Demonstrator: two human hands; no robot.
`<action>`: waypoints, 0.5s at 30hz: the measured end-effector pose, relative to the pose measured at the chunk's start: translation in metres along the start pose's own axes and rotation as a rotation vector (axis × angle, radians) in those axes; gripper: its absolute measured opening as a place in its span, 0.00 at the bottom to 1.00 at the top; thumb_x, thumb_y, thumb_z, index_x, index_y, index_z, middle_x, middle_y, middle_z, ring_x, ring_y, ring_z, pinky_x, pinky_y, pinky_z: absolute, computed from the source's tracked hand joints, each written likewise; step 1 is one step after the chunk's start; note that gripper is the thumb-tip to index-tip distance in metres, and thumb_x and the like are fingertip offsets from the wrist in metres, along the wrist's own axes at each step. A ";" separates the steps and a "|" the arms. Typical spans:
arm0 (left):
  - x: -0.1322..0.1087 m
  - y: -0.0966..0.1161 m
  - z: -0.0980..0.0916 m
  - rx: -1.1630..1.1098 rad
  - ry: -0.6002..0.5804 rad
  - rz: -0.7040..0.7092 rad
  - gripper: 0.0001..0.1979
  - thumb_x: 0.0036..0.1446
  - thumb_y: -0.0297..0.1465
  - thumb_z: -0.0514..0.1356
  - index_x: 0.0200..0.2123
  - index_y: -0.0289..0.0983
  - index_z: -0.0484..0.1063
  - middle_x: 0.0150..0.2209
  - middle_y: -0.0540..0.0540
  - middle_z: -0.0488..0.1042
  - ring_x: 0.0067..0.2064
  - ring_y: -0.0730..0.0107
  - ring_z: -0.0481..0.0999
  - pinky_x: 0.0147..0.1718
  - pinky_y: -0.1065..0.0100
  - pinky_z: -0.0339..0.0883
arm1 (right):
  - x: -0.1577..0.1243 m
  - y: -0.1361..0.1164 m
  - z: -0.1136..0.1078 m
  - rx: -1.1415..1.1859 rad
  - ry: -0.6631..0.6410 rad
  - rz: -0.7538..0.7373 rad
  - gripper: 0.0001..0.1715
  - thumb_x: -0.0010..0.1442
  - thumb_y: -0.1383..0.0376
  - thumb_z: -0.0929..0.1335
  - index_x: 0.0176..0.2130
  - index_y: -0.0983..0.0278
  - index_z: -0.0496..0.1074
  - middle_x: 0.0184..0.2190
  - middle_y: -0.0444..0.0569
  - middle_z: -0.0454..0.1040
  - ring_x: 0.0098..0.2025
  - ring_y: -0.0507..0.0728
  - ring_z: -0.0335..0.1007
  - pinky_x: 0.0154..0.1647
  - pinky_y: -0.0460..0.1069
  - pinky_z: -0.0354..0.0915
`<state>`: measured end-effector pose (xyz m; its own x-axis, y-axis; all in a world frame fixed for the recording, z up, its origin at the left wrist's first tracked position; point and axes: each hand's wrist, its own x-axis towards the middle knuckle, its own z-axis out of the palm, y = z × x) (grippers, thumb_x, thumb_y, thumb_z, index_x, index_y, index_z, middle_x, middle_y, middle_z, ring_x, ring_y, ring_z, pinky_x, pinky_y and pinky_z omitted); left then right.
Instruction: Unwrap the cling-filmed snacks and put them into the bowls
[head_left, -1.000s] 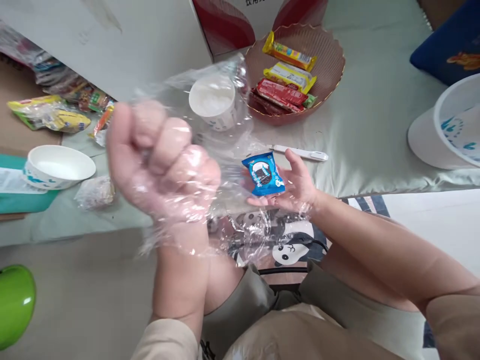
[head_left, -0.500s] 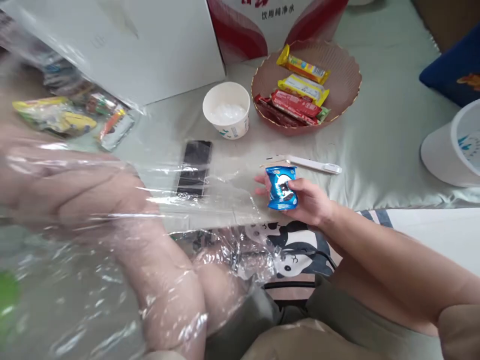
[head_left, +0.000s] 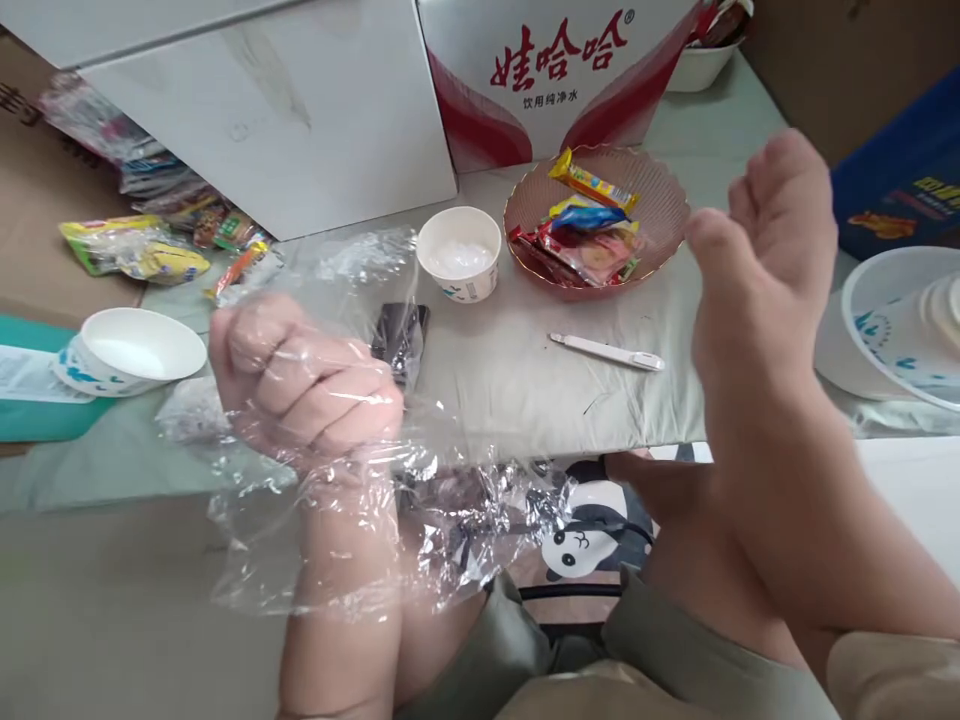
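Observation:
My left hand (head_left: pixel 307 385) is closed in a fist on a clear plastic bag (head_left: pixel 480 525), whose crinkled film spreads over the knuckles and forearm. My right hand (head_left: pixel 765 250) is raised to the right of the pink ribbed bowl (head_left: pixel 675 215); its thumb stands apart from the fingers, and nothing shows in it. A blue snack packet (head_left: pixel 589 215) lies in the bowl on red and yellow wrapped bars, beside a pink packet (head_left: pixel 604 255). Left of the bowl, a paper cup (head_left: pixel 459 255) has crumpled clear plastic inside.
A white pen-like tool (head_left: pixel 607 352) and a phone (head_left: pixel 400 335), partly behind the film, lie on the tabletop. Boxes (head_left: pixel 555 90) stand at the back. Another paper cup (head_left: pixel 131 350) lies tilted at left; a translucent tub (head_left: pixel 847 350) is at right. Snack packets (head_left: pixel 135 250) lie far left.
The blue packet has left my right hand and lies in the bowl. That hand has risen to the right. The plastic around my left hand has drawn in from the left.

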<state>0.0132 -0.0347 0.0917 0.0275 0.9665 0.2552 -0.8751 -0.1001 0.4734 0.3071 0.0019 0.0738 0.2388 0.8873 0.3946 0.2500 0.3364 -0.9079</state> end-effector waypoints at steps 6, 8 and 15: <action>-0.020 -0.026 0.036 0.143 0.076 -0.199 0.20 0.67 0.39 0.61 0.22 0.44 0.63 0.06 0.70 0.27 0.05 0.86 0.19 0.03 0.84 0.40 | -0.042 0.016 0.042 0.194 -0.617 -0.108 0.59 0.50 0.40 0.77 0.71 0.52 0.58 0.75 0.51 0.57 0.78 0.69 0.49 0.79 0.65 0.50; -0.024 -0.035 0.045 0.099 -0.010 -0.338 0.24 0.64 0.39 0.64 0.20 0.43 0.58 0.05 0.69 0.29 0.04 0.85 0.22 0.02 0.83 0.42 | -0.049 0.026 0.057 0.286 -0.685 -0.084 0.66 0.46 0.37 0.77 0.73 0.53 0.54 0.76 0.53 0.53 0.78 0.69 0.47 0.78 0.65 0.49; -0.021 -0.032 0.042 0.132 -0.199 -0.736 0.31 0.61 0.45 0.64 0.20 0.43 0.45 0.03 0.65 0.36 0.02 0.80 0.31 0.00 0.79 0.42 | -0.047 0.016 0.051 0.527 -0.806 0.125 0.28 0.57 0.43 0.76 0.47 0.58 0.75 0.39 0.47 0.78 0.43 0.56 0.79 0.49 0.55 0.76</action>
<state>0.0612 -0.0614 0.1066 0.6772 0.7354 -0.0231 -0.5334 0.5124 0.6730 0.2522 -0.0183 0.0332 -0.5288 0.8100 0.2535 -0.2327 0.1488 -0.9611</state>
